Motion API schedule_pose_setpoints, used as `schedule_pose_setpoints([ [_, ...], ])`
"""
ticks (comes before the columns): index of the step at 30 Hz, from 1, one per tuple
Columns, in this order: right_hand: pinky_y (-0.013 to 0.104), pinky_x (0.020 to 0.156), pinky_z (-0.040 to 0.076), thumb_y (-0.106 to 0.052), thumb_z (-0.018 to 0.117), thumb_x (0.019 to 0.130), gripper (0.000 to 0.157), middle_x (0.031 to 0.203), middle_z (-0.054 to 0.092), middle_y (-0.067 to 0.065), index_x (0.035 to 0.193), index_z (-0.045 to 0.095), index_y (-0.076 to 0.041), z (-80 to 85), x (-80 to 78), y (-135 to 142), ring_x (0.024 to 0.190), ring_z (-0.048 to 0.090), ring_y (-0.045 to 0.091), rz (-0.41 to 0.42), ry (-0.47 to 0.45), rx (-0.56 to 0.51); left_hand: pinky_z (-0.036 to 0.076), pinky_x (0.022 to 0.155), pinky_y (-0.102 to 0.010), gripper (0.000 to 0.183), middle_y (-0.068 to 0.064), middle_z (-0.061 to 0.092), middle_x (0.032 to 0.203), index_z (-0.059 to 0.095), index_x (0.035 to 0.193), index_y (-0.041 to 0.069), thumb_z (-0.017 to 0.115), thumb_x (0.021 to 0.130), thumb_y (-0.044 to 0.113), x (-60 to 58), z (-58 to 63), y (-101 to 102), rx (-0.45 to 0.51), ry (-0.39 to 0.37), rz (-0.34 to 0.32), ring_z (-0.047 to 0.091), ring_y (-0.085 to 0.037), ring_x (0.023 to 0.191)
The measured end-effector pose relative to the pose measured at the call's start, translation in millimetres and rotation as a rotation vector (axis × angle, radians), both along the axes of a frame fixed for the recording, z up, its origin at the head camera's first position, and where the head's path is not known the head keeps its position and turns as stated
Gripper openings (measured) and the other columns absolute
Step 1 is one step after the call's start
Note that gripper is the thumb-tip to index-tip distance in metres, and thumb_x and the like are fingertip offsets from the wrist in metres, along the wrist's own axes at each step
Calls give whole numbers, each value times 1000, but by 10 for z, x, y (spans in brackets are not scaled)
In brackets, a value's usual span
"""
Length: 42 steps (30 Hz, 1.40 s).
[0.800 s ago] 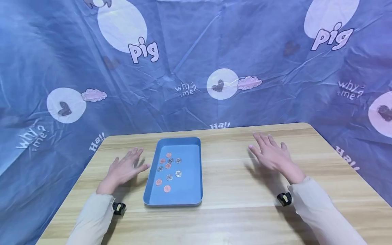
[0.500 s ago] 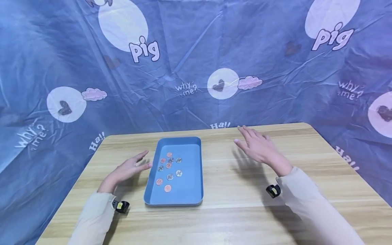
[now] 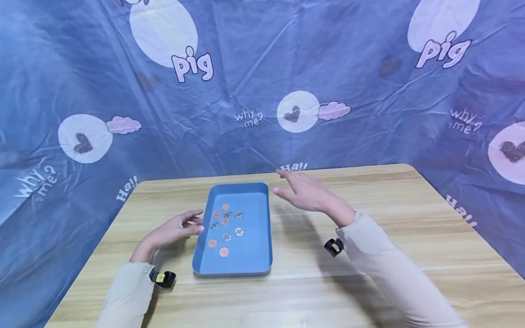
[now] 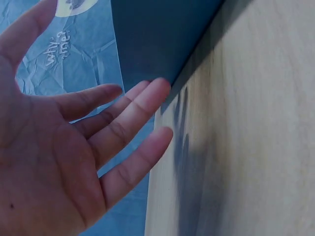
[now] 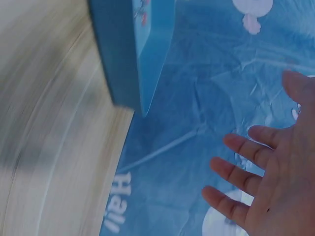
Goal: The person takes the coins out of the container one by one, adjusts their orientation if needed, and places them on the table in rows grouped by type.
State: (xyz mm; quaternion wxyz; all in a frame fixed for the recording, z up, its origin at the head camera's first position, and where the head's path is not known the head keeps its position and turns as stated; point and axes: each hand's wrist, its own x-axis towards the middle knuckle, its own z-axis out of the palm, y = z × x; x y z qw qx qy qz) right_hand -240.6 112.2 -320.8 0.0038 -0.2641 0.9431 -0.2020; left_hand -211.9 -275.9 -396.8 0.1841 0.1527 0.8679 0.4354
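Since the earlier frames, the right hand [image 3: 307, 191] has moved leftward to near the far right corner of the tray [image 3: 255, 255]; the left hand [image 3: 174, 229] has its fingers closer to the left wall. Hands apart from each other, neither clamped on anything. Right fingers extended, left fingers loosely bent; left contact with the wall cannot be told. Tray: blue, smooth, rectangular, rounded corners, lying on the wood-grain table [image 3: 320, 296]. Round copper- and silver-coloured coins [image 3: 223, 252] lie inside, mostly leftward.
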Motion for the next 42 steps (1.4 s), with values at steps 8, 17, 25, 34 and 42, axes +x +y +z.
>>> schedule_pose_setpoints([
  [8, 45, 100, 44, -42, 54, 97, 62, 129, 57, 13, 144, 40, -5, -12, -19, -303, 119, 55, 28, 112, 15, -37, 54, 81, -35, 75, -25, 56, 120, 30, 144, -9, 68, 89, 25, 37, -56, -20, 54, -62, -20, 63, -22, 97],
  [17, 40, 91, 48, -35, 55, 97, 51, 120, 62, 14, 136, 49, -1, -129, -39, -529, 104, 59, 26, 202, -44, -119, 51, 68, -31, 76, -17, 57, 108, 28, 145, -9, 68, 87, 19, 29, -85, -41, 51, -99, -17, 64, -20, 85],
  [25, 32, 85, 47, -27, 53, 100, 45, 113, 58, 11, 135, 50, 0, -272, -96, -661, 101, 55, 23, 238, -237, -288, 50, 68, -29, 78, -14, 59, 105, 23, 146, -8, 69, 87, 16, 29, -82, -40, 86, -153, -38, 64, -18, 84],
  [34, 25, 73, 42, -29, 50, 101, 43, 112, 57, 8, 137, 50, -6, -371, -132, -878, 89, 52, 20, 232, -373, -331, 47, 63, -26, 81, -8, 58, 97, 20, 147, -7, 69, 87, 14, 31, -107, -77, 105, -171, -65, 60, -13, 74],
  [42, 26, 78, 47, -32, 53, 99, 39, 108, 62, 7, 131, 56, -10, -500, -178, -1110, 98, 60, 28, 241, -429, -374, 46, 63, -27, 80, -7, 57, 97, 18, 148, -7, 67, 88, 13, 23, -96, -85, 128, -187, -81, 59, -14, 73],
])
